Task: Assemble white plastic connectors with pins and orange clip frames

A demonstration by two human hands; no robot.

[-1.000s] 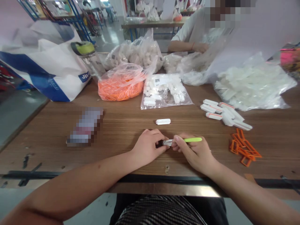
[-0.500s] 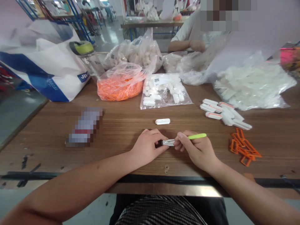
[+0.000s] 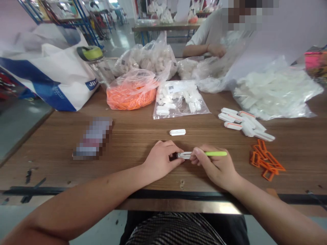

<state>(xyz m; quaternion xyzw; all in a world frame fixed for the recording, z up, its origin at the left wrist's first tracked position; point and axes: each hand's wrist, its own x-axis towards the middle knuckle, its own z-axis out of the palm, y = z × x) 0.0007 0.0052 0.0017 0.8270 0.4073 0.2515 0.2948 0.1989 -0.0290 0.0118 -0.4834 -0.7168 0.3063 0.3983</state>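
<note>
Gripping a small white plastic piece [image 3: 183,155] in the head view, the left hand [image 3: 163,160] curls closed around one end, while the right hand [image 3: 216,166] pinches a lime-green stick [image 3: 216,153] whose far end meets the piece. The stick has swung from tilted to nearly level. Another white piece [image 3: 177,132] lies loose just ahead on the wooden table [image 3: 127,137].

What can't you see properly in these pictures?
Where the white plastic piece meets the green stick: hidden by the right hand, head view.
Blurred box: blur hides its printing, head view.
Sticker on the clear bag: too small to read, head view.
</note>
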